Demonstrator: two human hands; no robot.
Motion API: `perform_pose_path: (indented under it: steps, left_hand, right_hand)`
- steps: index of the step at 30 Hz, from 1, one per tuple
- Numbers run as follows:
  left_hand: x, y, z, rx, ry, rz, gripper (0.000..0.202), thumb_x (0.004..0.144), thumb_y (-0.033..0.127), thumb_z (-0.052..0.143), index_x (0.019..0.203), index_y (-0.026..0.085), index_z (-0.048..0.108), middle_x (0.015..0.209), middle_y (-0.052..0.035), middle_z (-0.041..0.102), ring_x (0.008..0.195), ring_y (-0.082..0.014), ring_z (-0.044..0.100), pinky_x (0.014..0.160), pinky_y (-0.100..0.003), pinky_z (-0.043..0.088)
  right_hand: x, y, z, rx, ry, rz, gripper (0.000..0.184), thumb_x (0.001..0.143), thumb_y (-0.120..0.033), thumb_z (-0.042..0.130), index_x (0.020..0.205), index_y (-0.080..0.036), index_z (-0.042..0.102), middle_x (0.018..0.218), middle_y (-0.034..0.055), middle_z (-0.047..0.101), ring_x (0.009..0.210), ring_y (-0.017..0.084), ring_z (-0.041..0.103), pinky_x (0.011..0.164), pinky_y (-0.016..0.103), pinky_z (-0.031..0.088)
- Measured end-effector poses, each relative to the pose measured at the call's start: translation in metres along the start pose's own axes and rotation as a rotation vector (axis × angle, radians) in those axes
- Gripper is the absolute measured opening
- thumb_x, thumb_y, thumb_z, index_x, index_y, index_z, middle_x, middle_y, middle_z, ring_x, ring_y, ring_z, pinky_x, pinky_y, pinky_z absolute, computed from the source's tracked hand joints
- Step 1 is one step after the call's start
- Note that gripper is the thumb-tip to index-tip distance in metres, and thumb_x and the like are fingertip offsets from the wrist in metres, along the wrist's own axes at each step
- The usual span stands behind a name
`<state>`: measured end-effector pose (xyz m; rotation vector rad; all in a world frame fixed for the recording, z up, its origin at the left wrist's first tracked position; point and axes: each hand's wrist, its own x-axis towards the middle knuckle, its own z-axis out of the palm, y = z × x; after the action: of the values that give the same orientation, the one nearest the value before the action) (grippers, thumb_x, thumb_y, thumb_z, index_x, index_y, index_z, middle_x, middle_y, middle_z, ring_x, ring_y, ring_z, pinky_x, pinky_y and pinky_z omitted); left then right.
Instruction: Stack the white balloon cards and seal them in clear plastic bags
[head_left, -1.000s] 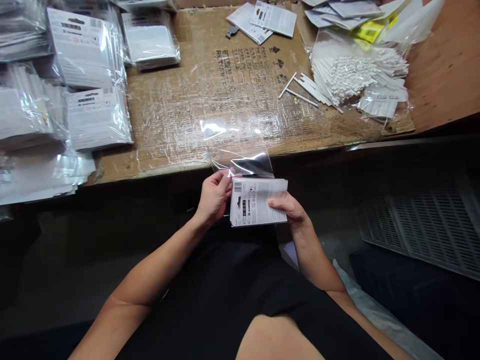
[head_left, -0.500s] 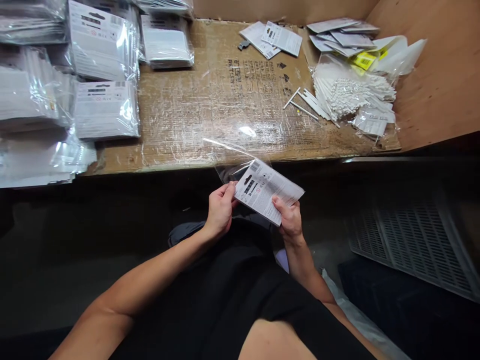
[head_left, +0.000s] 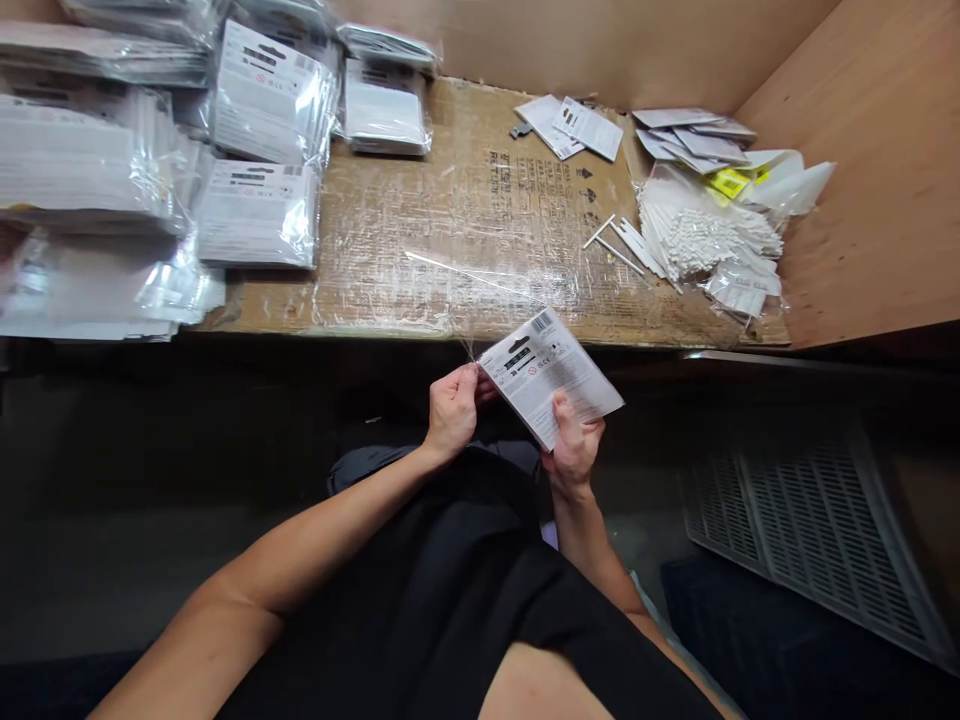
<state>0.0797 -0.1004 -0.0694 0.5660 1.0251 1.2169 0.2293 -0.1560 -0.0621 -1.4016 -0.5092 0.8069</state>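
A pack of white printed cards (head_left: 551, 375) with a black hang hole and a barcode is tilted in front of the table's edge. My right hand (head_left: 574, 445) grips its lower right part, thumb on top and fingers underneath. A clear plastic bag (head_left: 480, 295) spreads from the pack's upper left side, its pale edge strip reaching over the table. At the pack's left corner my left hand (head_left: 454, 405) is closed in a pinch on the bag's edge. Some of its fingers are hidden behind the pack.
Bagged packs of cards (head_left: 259, 212) are piled on the table's left. To the right lie white sticks (head_left: 697, 230) in a clear bag, loose sticks (head_left: 619, 250), a heap of flat packets (head_left: 694, 135) and two loose cards (head_left: 589, 128). Wooden panels (head_left: 862, 180) border the table.
The view has shifted, so the table's things appear further right. The pack has turned slightly and sits a little further right of my left hand. Both hands keep their holds.
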Motion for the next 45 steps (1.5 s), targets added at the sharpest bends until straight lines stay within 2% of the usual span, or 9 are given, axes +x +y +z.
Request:
perform_pose_path:
  steps: [5, 9, 14, 26, 29, 33, 40, 43, 45]
  left_hand:
    - [-0.002, 0.01, 0.002, 0.079, -0.035, 0.059, 0.039, 0.095, 0.06, 0.079, 0.095, 0.021, 0.085, 0.103, -0.0104, 0.085, 0.102, -0.0331, 0.083, 0.086, -0.043, 0.07]
    - [0.005, 0.017, -0.002, 0.38, -0.035, 0.376, 0.035, 0.102, 0.049, 0.072, 0.086, 0.021, 0.085, 0.121, -0.0117, 0.085, 0.116, -0.0314, 0.081, 0.105, -0.041, 0.065]
    - [0.016, 0.028, -0.002, 0.556, -0.062, 0.678, 0.039, 0.096, 0.04, 0.077, 0.064, 0.021, 0.071, 0.108, -0.0125, 0.087, 0.092, -0.0248, 0.083, 0.088, -0.036, 0.066]
    - [0.008, 0.025, 0.019, 0.163, -0.203, 0.338, 0.058, 0.084, 0.04, 0.09, 0.063, 0.021, 0.04, 0.062, 0.0029, 0.056, 0.059, -0.01, 0.05, 0.057, -0.024, 0.042]
    - [0.017, 0.048, 0.012, -0.064, -0.305, 0.299, 0.054, 0.072, 0.046, 0.102, 0.092, 0.024, 0.057, 0.091, -0.0018, 0.076, 0.081, -0.0177, 0.072, 0.068, -0.026, 0.055]
    - [0.026, 0.087, 0.016, -0.053, -0.363, 0.276, 0.069, 0.082, 0.059, 0.094, 0.132, 0.029, 0.058, 0.126, -0.0109, 0.08, 0.109, -0.0278, 0.08, 0.087, -0.038, 0.064]
    - [0.096, 0.145, 0.024, 0.251, -0.405, 0.659, 0.05, 0.087, 0.058, 0.092, 0.111, 0.019, 0.071, 0.102, -0.0081, 0.079, 0.094, -0.0235, 0.078, 0.086, -0.037, 0.063]
    - [0.135, 0.169, 0.009, 0.443, -0.453, 0.79, 0.054, 0.084, 0.061, 0.093, 0.109, 0.019, 0.072, 0.097, -0.0072, 0.077, 0.088, -0.0222, 0.075, 0.081, -0.036, 0.062]
    - [0.148, 0.175, -0.003, 0.569, -0.502, 0.804, 0.056, 0.081, 0.064, 0.093, 0.107, 0.018, 0.073, 0.095, -0.008, 0.078, 0.087, -0.0226, 0.074, 0.079, -0.036, 0.062]
  right_hand:
    - [0.001, 0.012, 0.002, -0.087, -0.023, -0.136, 0.034, 0.084, -0.041, 0.09, 0.109, -0.018, 0.082, 0.11, 0.0134, 0.086, 0.115, 0.034, 0.081, 0.107, 0.047, 0.065]
    - [0.008, 0.013, 0.003, 0.028, 0.01, -0.112, 0.036, 0.082, -0.04, 0.091, 0.111, -0.019, 0.082, 0.111, 0.0103, 0.085, 0.116, 0.031, 0.081, 0.108, 0.047, 0.064]
    - [0.017, -0.001, 0.008, 0.27, -0.061, 0.077, 0.053, 0.081, -0.046, 0.092, 0.124, -0.018, 0.08, 0.124, 0.0104, 0.084, 0.121, 0.03, 0.079, 0.117, 0.053, 0.06]
    - [0.009, 0.002, 0.03, 0.305, -0.034, -0.014, 0.055, 0.085, -0.05, 0.086, 0.133, -0.025, 0.077, 0.125, 0.0072, 0.083, 0.121, 0.029, 0.079, 0.112, 0.053, 0.063]
    - [0.01, 0.0, 0.029, 0.296, -0.082, -0.039, 0.058, 0.084, -0.049, 0.086, 0.138, -0.03, 0.073, 0.129, 0.0059, 0.082, 0.126, 0.029, 0.077, 0.115, 0.055, 0.061]
    - [0.01, -0.005, 0.057, 0.356, -0.214, -0.086, 0.062, 0.085, -0.047, 0.087, 0.143, -0.034, 0.068, 0.134, 0.0057, 0.08, 0.129, 0.028, 0.076, 0.119, 0.056, 0.059]
    - [0.07, -0.021, 0.119, 0.227, -0.5, -0.151, 0.08, 0.09, -0.076, 0.074, 0.155, -0.033, 0.056, 0.152, 0.0095, 0.069, 0.146, 0.031, 0.065, 0.123, 0.053, 0.056]
    - [0.12, -0.043, 0.118, 0.048, -0.46, -0.401, 0.106, 0.082, -0.081, 0.082, 0.166, -0.029, 0.043, 0.165, 0.015, 0.056, 0.163, 0.033, 0.046, 0.133, 0.055, 0.042]
    - [0.149, -0.061, 0.121, -0.112, -0.608, -0.536, 0.109, 0.08, -0.081, 0.085, 0.165, -0.026, 0.046, 0.167, 0.0174, 0.053, 0.165, 0.036, 0.041, 0.135, 0.055, 0.039]
